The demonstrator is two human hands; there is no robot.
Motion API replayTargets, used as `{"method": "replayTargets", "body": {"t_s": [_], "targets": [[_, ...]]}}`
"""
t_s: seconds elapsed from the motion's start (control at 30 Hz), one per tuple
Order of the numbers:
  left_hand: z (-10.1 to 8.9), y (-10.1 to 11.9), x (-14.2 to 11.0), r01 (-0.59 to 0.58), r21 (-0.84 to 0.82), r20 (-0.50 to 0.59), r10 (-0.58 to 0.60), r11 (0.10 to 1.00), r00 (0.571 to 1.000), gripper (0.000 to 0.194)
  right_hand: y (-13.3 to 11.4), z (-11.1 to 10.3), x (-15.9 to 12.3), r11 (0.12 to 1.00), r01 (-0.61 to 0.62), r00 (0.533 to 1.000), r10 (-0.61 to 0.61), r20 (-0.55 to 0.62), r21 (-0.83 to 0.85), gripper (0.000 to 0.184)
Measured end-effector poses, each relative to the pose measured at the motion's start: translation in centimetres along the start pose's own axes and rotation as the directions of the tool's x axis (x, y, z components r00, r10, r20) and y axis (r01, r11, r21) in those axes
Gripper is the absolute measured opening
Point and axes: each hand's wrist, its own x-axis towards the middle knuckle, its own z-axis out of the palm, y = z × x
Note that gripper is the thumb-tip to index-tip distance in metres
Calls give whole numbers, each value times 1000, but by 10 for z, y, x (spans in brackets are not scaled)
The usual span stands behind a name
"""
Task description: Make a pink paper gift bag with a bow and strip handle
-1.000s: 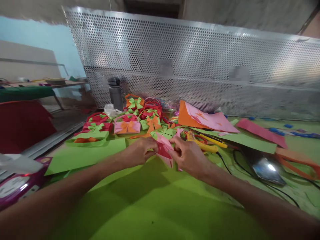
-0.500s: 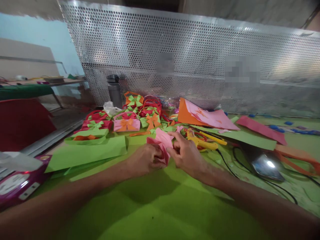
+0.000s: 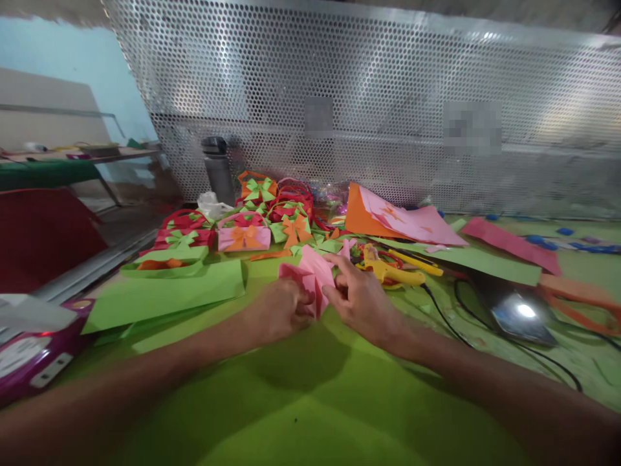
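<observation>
Between my hands is a folded piece of pink paper [image 3: 314, 268], creased into several flaps, just above the green tabletop. My left hand [image 3: 281, 304] is closed on its left lower side, fingers curled in. On its right side, my right hand [image 3: 361, 298] pinches the paper, the index finger bent over the top edge. A yellow glue gun [image 3: 391, 268] lies right of my right hand, with its black cable trailing away. Beyond the paper stand small paper bags with bows, among them a pink one [image 3: 243, 238] with an orange bow.
Green sheets [image 3: 169, 291] lie at left, near a purple device [image 3: 43, 349]. A dark bottle [image 3: 218, 171] stands before the perforated metal panel [image 3: 388, 84]. Pink and orange sheets [image 3: 412, 223] lie back right; a phone [image 3: 521, 317] with a bright reflection lies at right.
The pink paper's left flaps look spread a little wider. Both hands keep nearly the same hold. The whole view has shifted slightly.
</observation>
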Motion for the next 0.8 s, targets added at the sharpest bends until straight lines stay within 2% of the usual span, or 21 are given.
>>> {"method": "replayTargets", "body": {"t_s": [0.23, 0.4, 0.7, 0.8], "targets": [[-4, 3, 0, 161, 38, 100, -164, 986, 981, 20, 2, 1, -1, 998, -2, 1000, 1, -12, -62, 44], [-7, 5, 1, 303, 102, 123, -314, 948, 942, 38, 0, -1, -2, 996, -1, 1000, 2, 8, -87, 48], [-7, 9, 3, 312, 111, 153, -326, 944, 933, 38, 2, 1, -2, 993, 21, 1000, -22, -5, -114, 48], [-8, 7, 3, 272, 144, 154, -293, 951, 944, 36, 2, 1, -3, 993, 34, 999, -34, -2, -115, 47]]}}
